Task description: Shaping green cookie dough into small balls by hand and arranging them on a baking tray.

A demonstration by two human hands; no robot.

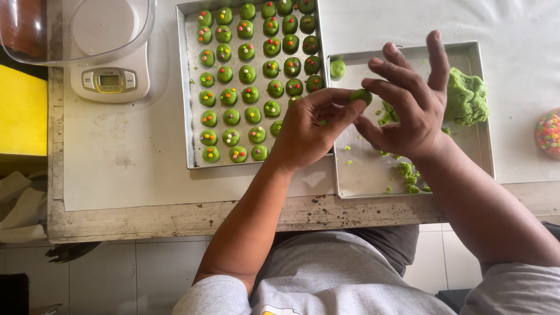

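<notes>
My left hand (pixel 312 128) pinches a small piece of green dough (pixel 361 95) between thumb and fingertips. My right hand (pixel 408 102) touches the same piece from the right, fingers spread and raised. Both hands hover over the right metal tray (pixel 484 146), which holds a lump of green dough (pixel 466 96), one plain green ball (pixel 337 68) at its far left corner, and scattered green crumbs (pixel 408 172). The left metal tray (pixel 188 116) carries several rows of green dough balls (pixel 247 73) topped with coloured sprinkles.
A white kitchen scale (pixel 109 79) with a clear bowl (pixel 81 35) on it stands at the far left. A container of coloured sprinkles (pixel 548 133) sits at the right edge. The worn wooden table edge (pixel 146 221) runs in front of me; a yellow surface (pixel 22 111) lies left.
</notes>
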